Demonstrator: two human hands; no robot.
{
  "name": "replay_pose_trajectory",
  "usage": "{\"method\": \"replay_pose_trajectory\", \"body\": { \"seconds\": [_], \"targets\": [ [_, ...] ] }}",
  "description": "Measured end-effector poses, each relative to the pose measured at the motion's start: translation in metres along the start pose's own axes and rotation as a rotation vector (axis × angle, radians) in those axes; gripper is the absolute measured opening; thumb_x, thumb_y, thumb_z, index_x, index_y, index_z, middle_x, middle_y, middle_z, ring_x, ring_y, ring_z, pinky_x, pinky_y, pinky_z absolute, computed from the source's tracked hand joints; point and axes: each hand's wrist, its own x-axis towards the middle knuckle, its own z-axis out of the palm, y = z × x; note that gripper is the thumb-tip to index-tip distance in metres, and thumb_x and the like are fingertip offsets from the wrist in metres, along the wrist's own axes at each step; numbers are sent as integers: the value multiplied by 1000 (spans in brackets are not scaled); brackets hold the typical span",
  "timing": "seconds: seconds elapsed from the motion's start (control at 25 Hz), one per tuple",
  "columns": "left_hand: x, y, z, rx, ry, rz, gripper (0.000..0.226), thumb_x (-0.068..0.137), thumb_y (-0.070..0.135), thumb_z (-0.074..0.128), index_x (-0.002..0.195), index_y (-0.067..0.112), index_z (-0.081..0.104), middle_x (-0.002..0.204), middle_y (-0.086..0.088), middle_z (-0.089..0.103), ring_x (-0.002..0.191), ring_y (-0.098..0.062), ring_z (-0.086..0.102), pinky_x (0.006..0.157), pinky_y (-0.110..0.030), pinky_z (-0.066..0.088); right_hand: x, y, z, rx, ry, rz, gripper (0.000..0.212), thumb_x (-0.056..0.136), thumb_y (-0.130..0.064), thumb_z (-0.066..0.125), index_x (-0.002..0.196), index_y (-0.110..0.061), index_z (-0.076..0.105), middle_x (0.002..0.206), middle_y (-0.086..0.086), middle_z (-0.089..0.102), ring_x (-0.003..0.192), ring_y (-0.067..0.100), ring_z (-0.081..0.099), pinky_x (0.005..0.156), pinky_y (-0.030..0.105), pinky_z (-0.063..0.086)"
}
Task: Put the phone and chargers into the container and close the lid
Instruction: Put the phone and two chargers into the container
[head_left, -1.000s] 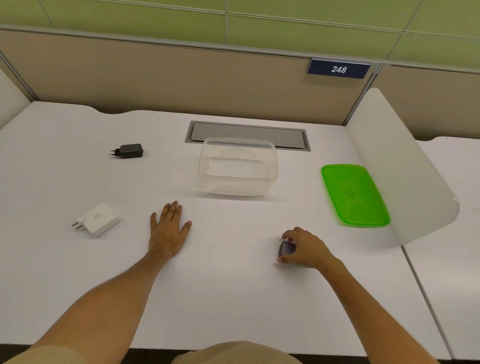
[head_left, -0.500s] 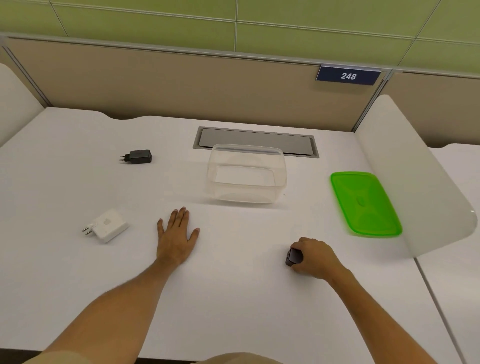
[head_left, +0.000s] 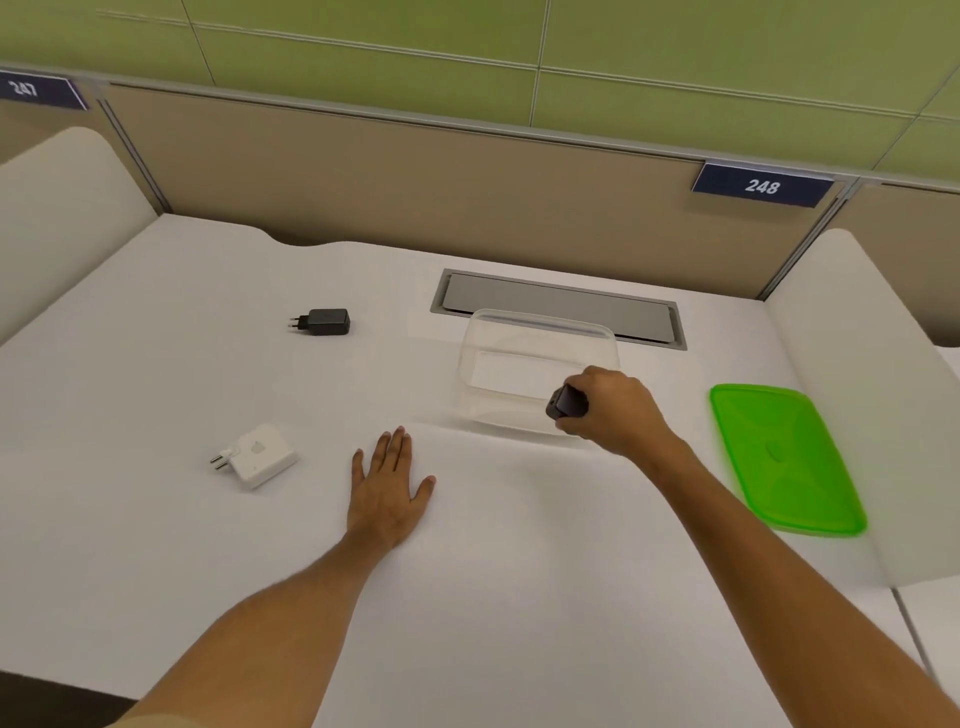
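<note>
My right hand is closed around a dark phone, held over the near right corner of the clear plastic container; most of the phone is hidden by my fingers. My left hand lies flat on the white desk with fingers spread, holding nothing. A white charger with two pins lies left of that hand. Farther back on the left lies a black charger. The green lid rests on the desk to the right of the container.
A grey cable hatch is set into the desk behind the container. Rounded white dividers stand at the left and right sides. A beige partition with a "248" sign closes the back.
My right hand has lifted the phone off the desk and carried it forward to the container's near right corner. The left hand stays flat. The camera view has shifted rightward.
</note>
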Motion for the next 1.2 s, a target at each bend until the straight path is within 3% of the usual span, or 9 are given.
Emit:
{"method": "replay_pose_trajectory", "body": {
  "seconds": [0.16, 0.4, 0.48, 0.6, 0.72, 1.2],
  "targets": [
    [0, 1, -1, -24, 8, 1, 72, 94, 53, 27, 152, 15, 7, 161, 2, 4, 147, -13, -2, 119, -45, -6, 55, -29, -18, -12, 51, 4, 18, 73, -34, 69, 80, -20, 58, 86, -5, 53, 74, 19, 51, 62, 27, 35],
    [1, -1, -1, -19, 6, 0, 74, 92, 56, 22, 152, 16, 6, 162, 2, 4, 147, -13, -3, 119, -45, -7, 107, -51, 0, -30, -80, 88, 15, 71, -25, 70, 67, -26, 56, 90, 1, 69, 73, 24, 60, 60, 27, 42],
    [2, -2, 0, -21, 5, -3, 75, 90, 57, 18, 152, 16, 7, 162, 2, 4, 147, -12, -3, 119, -45, -7, 117, -51, 16, -75, -111, 113, 19, 71, -29, 71, 72, -21, 54, 94, 4, 68, 81, 25, 61, 61, 28, 40],
    [2, -2, 1, -34, 6, -11, 76, 88, 59, 15, 151, 17, 7, 162, 3, 3, 147, -12, -4, 119, -44, -7, 128, -50, 39, -105, -164, 151, 35, 73, -35, 73, 97, -13, 61, 100, 8, 66, 90, 27, 62, 64, 31, 43],
    [2, -2, 2, -34, 11, -14, 76, 88, 59, 16, 151, 18, 7, 161, 4, 4, 147, -11, -4, 119, -44, -7, 136, -49, 55, -105, -218, 180, 46, 71, -39, 74, 105, -11, 59, 102, 8, 65, 92, 28, 61, 65, 32, 44],
    [3, -2, 0, -56, 8, -32, 77, 88, 60, 16, 152, 19, 7, 161, 5, 2, 147, -11, -6, 118, -42, -10, 156, -69, 84, -133, -319, 42, 24, 81, -33, 60, 84, -11, 52, 95, 12, 65, 78, 31, 56, 63, 31, 42]
  ]
}}
